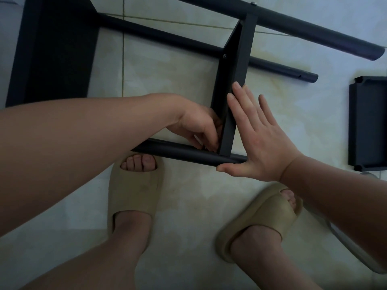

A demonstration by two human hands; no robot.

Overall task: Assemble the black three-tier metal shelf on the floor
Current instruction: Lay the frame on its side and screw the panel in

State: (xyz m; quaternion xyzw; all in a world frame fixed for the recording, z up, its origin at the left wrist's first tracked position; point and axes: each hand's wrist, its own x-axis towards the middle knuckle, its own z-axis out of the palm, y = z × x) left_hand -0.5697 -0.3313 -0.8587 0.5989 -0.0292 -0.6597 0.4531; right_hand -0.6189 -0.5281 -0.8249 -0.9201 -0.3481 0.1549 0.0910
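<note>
So the half-built shelf (159,35) is lying on its side on the floor (167,80), filling the top half of the frame. The big tier (52,53) is in the upper left, the middle tier (236,65) is standing on edge in the center, and a loose tier (368,122) waits at the right edge.

What we're worried about is the joint at center frame, where the middle tier meets the near pole (173,151). The pole is round and sits right by our toes. If it rolls or the tier leans, the holes will probably drift out of line, and anything small going in there could cross-thread or drop onto the tiles. Pushing too hard from the right could tip the tier over toward the left.

On to the fingers. Our left hand (199,126) has its fingers (211,141) curled tight and bunched into that inside corner. They could be pinching a screw, but we can't tell because it's hidden. Our right hand (259,141) is spread wide and gripping nothing. Its fingers (240,97) lie flat against the tier's outer face, with the thumb along the pole.
</note>
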